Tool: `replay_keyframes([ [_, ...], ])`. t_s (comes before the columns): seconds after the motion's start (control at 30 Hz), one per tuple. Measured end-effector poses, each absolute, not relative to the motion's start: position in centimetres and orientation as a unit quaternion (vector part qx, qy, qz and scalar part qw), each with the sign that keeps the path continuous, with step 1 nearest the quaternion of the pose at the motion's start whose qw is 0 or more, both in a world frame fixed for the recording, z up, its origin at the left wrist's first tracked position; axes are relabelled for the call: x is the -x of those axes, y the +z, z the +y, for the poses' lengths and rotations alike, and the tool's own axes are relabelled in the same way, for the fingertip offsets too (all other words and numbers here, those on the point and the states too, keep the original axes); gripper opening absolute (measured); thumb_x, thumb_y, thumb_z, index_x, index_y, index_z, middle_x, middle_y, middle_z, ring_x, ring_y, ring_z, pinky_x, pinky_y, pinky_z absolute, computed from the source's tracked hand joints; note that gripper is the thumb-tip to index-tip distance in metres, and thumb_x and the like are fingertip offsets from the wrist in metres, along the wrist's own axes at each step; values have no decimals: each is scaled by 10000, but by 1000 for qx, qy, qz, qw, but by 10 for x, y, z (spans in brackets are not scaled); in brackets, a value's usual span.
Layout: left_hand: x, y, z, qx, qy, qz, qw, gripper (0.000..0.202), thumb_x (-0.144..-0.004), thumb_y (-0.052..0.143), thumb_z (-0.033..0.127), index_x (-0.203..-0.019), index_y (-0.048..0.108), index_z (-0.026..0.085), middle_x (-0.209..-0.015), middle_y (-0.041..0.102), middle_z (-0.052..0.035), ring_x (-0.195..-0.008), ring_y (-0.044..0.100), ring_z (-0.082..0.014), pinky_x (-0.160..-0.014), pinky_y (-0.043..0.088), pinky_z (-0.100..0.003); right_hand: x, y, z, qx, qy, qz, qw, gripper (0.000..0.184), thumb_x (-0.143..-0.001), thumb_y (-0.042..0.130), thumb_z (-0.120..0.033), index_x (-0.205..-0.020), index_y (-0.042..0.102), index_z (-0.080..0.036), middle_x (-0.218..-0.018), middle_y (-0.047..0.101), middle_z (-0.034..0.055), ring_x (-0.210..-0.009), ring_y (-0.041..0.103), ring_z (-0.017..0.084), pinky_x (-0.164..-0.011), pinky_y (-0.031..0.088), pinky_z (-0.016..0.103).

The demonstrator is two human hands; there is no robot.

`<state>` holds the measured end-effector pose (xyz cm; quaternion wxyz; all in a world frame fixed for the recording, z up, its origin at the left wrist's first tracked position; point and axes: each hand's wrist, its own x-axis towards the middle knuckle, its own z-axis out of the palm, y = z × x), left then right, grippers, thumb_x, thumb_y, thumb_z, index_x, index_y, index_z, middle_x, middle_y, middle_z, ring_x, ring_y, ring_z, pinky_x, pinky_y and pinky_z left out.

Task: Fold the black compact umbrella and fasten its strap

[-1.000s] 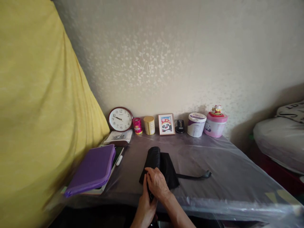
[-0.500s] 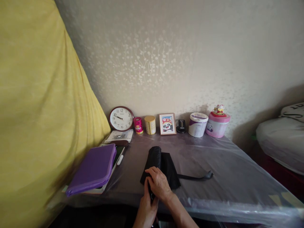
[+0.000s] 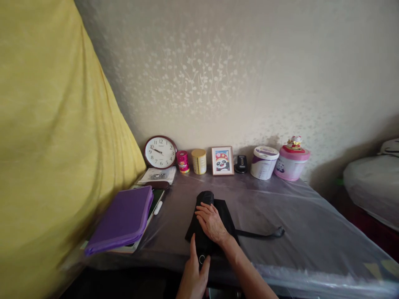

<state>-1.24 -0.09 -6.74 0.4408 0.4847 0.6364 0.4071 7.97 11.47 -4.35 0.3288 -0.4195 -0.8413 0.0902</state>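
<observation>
A black folding umbrella [image 3: 204, 232] lies on the table with its handle towards me. Its canopy is partly rolled, and one loose flap spreads to the right. A strap [image 3: 262, 234] trails from that flap across the table. My left hand [image 3: 196, 270] is closed around the handle near the table's front edge, thumb and forefinger on either side of a round button. Flat on the rolled cloth rests my right hand [image 3: 212, 222], its fingers stretched out and pointing up and left.
A purple zip folder [image 3: 121, 218] lies on books at the left, beside a yellow curtain [image 3: 62, 145]. Along the wall stand a clock [image 3: 160, 152], a pink tin [image 3: 183, 162], a yellow-lidded can [image 3: 199, 161], a framed panda picture [image 3: 222, 161], a black device [image 3: 241, 164] and two tubs [image 3: 264, 164].
My right hand has slid away from the handle, forward along the umbrella, and its fingers have flattened on the cloth. My left hand stays on the handle. The view has shifted slightly.
</observation>
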Motion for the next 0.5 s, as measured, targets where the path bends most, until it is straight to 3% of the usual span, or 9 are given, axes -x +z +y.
replay_keyframes([
  [0.13,14,-65,0,-486,404,629,454,778,-783,506,372,-1399,99,129,-1193,569,-130,-955,608,-186,-793,449,-239,-78,-43,140,435,83,-842,310,249,-876,411,-218,-1004,624,-234,-1153,601,17,-1205,392,148,-1038,183,408],
  [0.33,16,-62,0,-473,396,625,478,805,-780,508,368,-1405,54,143,-1130,611,-117,-930,618,-189,-801,451,-263,-76,-49,173,486,75,-819,295,270,-867,404,-218,-1048,601,-254,-1207,569,22,-1216,388,152,-1033,185,420],
  [0.5,16,-62,0,-489,397,612,478,787,-790,489,356,-1406,56,128,-1134,606,-124,-952,610,-185,-841,433,-272,-85,-55,187,554,82,-752,348,330,-851,408,-234,-1152,536,-189,-1258,522,77,-1198,416,199,-1006,264,409],
])
